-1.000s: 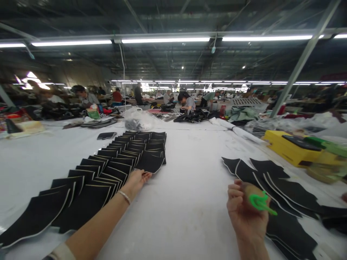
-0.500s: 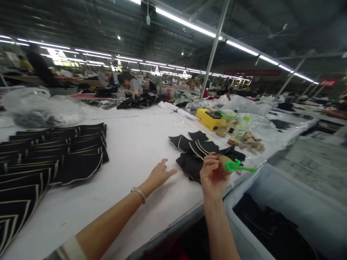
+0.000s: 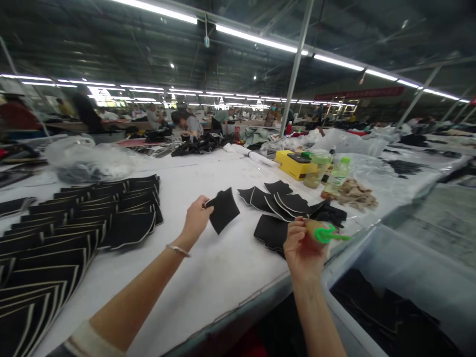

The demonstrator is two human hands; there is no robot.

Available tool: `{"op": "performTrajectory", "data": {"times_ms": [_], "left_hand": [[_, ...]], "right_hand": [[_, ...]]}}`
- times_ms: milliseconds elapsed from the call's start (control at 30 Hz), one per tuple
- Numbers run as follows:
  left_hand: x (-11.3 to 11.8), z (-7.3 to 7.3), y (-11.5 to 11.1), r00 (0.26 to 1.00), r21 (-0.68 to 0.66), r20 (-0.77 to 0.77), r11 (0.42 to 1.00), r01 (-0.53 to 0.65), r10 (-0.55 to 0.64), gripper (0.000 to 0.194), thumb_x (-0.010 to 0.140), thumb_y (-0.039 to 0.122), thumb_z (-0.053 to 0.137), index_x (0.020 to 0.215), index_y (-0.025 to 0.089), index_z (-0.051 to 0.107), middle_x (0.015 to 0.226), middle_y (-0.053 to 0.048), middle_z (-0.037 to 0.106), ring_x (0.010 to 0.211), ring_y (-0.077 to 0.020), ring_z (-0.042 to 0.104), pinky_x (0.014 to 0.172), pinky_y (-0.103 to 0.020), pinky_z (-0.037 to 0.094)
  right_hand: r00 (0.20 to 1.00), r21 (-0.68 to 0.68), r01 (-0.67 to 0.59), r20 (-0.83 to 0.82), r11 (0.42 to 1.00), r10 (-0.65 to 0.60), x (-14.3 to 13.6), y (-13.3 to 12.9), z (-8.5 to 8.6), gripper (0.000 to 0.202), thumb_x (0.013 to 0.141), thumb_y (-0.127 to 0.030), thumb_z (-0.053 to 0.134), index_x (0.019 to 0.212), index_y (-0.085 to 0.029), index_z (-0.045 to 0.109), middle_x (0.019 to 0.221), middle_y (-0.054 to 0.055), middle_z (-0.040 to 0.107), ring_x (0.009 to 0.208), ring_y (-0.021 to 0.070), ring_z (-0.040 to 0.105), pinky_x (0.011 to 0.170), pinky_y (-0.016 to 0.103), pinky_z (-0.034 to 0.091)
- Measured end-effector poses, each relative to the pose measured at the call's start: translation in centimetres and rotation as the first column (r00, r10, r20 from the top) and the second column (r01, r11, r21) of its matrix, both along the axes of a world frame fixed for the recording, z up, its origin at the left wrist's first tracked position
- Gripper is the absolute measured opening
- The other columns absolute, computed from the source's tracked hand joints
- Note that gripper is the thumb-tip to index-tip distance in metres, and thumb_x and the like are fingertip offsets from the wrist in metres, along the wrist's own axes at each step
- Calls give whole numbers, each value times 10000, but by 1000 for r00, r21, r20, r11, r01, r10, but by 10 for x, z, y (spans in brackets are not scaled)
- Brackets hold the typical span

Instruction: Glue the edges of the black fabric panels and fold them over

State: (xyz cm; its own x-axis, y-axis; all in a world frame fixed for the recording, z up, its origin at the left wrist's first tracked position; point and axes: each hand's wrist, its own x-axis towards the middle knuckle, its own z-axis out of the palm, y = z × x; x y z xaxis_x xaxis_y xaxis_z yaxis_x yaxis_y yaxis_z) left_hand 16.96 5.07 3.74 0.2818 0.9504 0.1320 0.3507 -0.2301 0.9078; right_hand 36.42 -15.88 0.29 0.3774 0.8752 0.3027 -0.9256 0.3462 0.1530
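Note:
My left hand (image 3: 198, 216) pinches one black fabric piece (image 3: 224, 210) by its left edge, holding it tilted above the white tabletop (image 3: 178, 287). Closed around a squeeze bottle (image 3: 313, 232) with a green nozzle is my right hand (image 3: 305, 250); the nozzle points right. Just beyond that hand lies a loose pile of black fabric pieces (image 3: 273, 231), some with pale edges. On the left, rows of overlapping black pieces with pale edges (image 3: 128, 228) cover the table.
A yellow box (image 3: 292, 164), a jar (image 3: 316, 171), a green-capped bottle (image 3: 337, 177) and a crumpled beige cloth (image 3: 357, 195) stand behind the pile. At right is a pale bin (image 3: 375, 248) with black fabric inside. Clear plastic (image 3: 96, 161) lies back left; people work farther off.
My left hand, empty before with fingers spread, has taken hold of a black fabric piece and moved left, away from the pile. My right hand still holds the bottle. The view has shifted slightly left.

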Motion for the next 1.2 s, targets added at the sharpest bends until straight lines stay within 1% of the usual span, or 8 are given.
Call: {"op": "performTrajectory", "data": {"times_ms": [167,267,367,500,633,767,900,1200], "left_hand": [[-104,-8,-15,999,-232,7,971,-50,53,320,695,205,605,1008,200,537,510,88,420,392,-118,422,422,-228,346],[-150,-35,-47,959,-124,-277,987,-100,62,425,740,217,579,1164,232,546,604,50,499,470,-151,504,505,-269,418],[-170,-49,-77,798,117,-584,988,-100,150,396,756,243,613,1152,223,606,920,-69,608,876,-260,598,790,-364,477],[-153,-46,-100,795,335,-567,942,-15,214,508,772,301,653,1258,182,565,1215,-153,516,1142,-345,483,998,-450,391],[-115,-44,-108,792,51,-589,971,232,-158,349,763,270,654,1102,188,637,1121,-128,554,1045,-308,555,934,-393,442],[-97,-39,-106,593,-41,-783,966,254,-189,272,787,215,579,1052,170,622,1144,-153,518,1002,-308,573,875,-401,461],[-99,-31,-102,524,-96,-812,944,315,-257,178,796,211,565,961,163,606,1109,-157,514,925,-300,601,819,-401,480],[-82,-38,-92,711,-96,-689,990,104,-141,252,577,70,680,820,115,631,1108,-183,542,981,-362,600,885,-436,465]], "right_hand": [[992,-164,-105,47,981,114,-29,24,-8,675,638,-315,845,1178,-156,472,934,20,608,785,95,661,747,181,595],[976,-313,-84,168,946,142,-46,34,-16,662,650,-425,836,1164,-137,535,957,54,658,820,125,681,735,220,610],[952,-459,33,285,888,112,-59,41,-24,545,696,-448,803,1106,-148,608,957,62,714,880,183,710,707,285,631],[931,-543,176,362,821,39,-71,47,-26,357,724,-413,794,959,-173,670,869,32,753,786,196,735,687,332,642],[894,-518,275,447,810,-17,-75,46,-23,308,728,-392,794,935,-201,668,868,10,757,777,187,739,675,323,640],[878,-532,321,477,784,-37,-71,39,-24,307,735,-375,788,943,-189,662,892,29,754,794,204,734,661,345,640],[883,-567,333,468,754,-38,-70,36,-26,320,727,-360,792,954,-180,657,882,37,752,775,209,731,643,353,640],[834,-521,348,551,779,-4,-77,44,-19,288,736,-355,782,932,-176,671,858,37,748,772,211,730,642,351,638]]}}
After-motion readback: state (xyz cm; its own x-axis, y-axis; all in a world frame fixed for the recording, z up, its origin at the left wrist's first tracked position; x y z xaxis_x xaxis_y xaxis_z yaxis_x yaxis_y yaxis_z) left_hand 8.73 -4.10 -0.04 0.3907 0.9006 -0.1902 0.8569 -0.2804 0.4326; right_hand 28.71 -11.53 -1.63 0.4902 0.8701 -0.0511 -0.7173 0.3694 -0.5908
